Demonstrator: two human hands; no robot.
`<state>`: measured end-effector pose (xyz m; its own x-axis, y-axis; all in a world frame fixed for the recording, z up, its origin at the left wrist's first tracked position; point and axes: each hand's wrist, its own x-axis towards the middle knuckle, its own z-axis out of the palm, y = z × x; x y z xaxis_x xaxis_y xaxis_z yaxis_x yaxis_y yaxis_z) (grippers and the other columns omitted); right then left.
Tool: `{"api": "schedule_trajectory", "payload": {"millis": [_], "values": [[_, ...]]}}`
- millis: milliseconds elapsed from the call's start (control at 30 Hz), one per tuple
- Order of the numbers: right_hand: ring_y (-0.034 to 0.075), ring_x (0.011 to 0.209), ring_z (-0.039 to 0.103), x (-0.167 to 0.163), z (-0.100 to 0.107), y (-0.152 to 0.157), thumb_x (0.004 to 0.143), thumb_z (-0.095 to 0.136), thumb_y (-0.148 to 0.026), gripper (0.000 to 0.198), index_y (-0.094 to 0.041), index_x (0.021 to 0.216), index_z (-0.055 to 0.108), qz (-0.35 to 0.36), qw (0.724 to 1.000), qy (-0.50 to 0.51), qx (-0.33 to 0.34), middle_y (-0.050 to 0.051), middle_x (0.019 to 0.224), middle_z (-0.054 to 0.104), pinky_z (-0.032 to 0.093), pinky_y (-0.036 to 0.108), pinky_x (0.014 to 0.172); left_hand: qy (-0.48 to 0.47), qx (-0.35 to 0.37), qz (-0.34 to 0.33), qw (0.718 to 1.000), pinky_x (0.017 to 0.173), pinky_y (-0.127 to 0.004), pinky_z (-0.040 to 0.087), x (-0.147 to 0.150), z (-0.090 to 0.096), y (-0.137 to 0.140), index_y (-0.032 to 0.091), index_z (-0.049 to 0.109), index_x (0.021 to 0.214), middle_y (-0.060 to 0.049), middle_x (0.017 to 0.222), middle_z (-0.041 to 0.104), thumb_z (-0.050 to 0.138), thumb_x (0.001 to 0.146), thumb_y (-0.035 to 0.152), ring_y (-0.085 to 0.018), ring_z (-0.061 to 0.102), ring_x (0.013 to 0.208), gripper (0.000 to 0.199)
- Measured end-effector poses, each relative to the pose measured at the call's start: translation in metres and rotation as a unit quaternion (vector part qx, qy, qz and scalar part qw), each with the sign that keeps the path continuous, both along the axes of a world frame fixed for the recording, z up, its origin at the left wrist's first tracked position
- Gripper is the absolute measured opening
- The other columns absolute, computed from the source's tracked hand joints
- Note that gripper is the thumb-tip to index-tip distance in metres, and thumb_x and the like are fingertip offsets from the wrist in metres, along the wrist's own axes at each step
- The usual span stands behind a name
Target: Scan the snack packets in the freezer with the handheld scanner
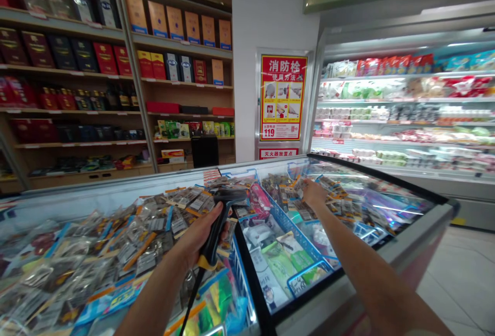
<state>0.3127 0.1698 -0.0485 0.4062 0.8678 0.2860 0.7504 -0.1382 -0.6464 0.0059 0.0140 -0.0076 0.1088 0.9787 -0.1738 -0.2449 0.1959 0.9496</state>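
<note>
My left hand (209,235) is wrapped round the handle of a black barcode scanner (219,227) with a yellow base, its cord hanging down. The scanner's head is above a heap of small clear packets (143,233) with orange and blue edges in the chest freezer. Stretched into the freezer's far part, my right hand (315,194) has its fingers closed on a small clear packet (300,187) among similar ones. The fingertips are partly hidden, and what is inside the packet is too small to tell. Between my hands runs a blue plastic basket (284,217).
The chest freezer's black-edged sliding glass lid (253,279) crosses the middle. Green and white bags (284,258) lie beneath it. Shelves of boxes (176,21) stand behind on the left. A lit refrigerated display (402,104) is at right, and a red fire-hydrant sign (283,98) hangs between.
</note>
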Motion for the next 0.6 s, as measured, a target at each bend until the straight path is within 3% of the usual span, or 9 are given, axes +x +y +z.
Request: {"api": "schedule_trajectory", "payload": {"millis": [167, 267, 333, 467, 600], "values": [[0.029, 0.101, 0.053, 0.008, -0.003, -0.001, 0.077, 0.041, -0.016, 0.032, -0.02, 0.102, 0.06, -0.046, 0.984, -0.165, -0.041, 0.013, 0.099, 0.062, 0.03, 0.053, 0.087, 0.008, -0.002, 0.023, 1.0, 0.037, -0.016, 0.037, -0.002, -0.002, 0.002, 0.014, 0.056, 0.081, 0.001, 0.053, 0.056, 0.052, 0.075, 0.045, -0.006, 0.048, 0.039, 0.032], [0.031, 0.107, 0.047, 0.006, -0.003, -0.002, 0.078, 0.041, -0.019, 0.028, -0.018, 0.097, 0.062, -0.069, 0.978, -0.19, -0.052, 0.015, 0.104, 0.059, 0.028, 0.053, 0.088, 0.0, -0.007, 0.041, 0.999, 0.037, -0.016, 0.038, -0.007, -0.001, 0.004, 0.014, 0.056, 0.076, 0.001, 0.051, 0.056, 0.051, 0.075, 0.046, -0.007, 0.049, 0.039, 0.032], [0.031, 0.109, 0.045, -0.005, -0.002, -0.001, 0.079, 0.041, -0.02, 0.028, -0.018, 0.098, 0.061, -0.062, 0.977, -0.203, -0.023, 0.014, 0.107, 0.058, 0.028, 0.053, 0.089, -0.009, -0.003, 0.054, 0.999, 0.037, -0.016, 0.039, -0.011, 0.0, 0.004, 0.014, 0.055, 0.074, 0.001, 0.05, 0.055, 0.052, 0.074, 0.046, -0.007, 0.049, 0.039, 0.033], [0.027, 0.109, 0.046, -0.056, -0.007, 0.009, 0.08, 0.041, -0.024, 0.029, -0.019, 0.103, 0.058, 0.044, 0.979, -0.19, 0.054, 0.011, 0.11, 0.057, 0.028, 0.047, 0.093, -0.024, 0.01, 0.074, 0.997, 0.038, -0.016, 0.04, -0.017, 0.001, 0.005, 0.014, 0.055, 0.078, 0.002, 0.051, 0.056, 0.054, 0.073, 0.046, -0.006, 0.049, 0.04, 0.032], [0.025, 0.107, 0.048, -0.119, -0.021, 0.03, 0.081, 0.041, -0.029, 0.032, -0.018, 0.106, 0.056, 0.202, 0.97, -0.115, 0.067, 0.011, 0.111, 0.056, 0.033, 0.04, 0.093, -0.017, -0.005, 0.079, 0.997, 0.038, -0.017, 0.039, -0.019, 0.0, 0.007, 0.014, 0.054, 0.07, 0.0, 0.052, 0.056, 0.053, 0.073, 0.048, -0.007, 0.05, 0.04, 0.034]]}}
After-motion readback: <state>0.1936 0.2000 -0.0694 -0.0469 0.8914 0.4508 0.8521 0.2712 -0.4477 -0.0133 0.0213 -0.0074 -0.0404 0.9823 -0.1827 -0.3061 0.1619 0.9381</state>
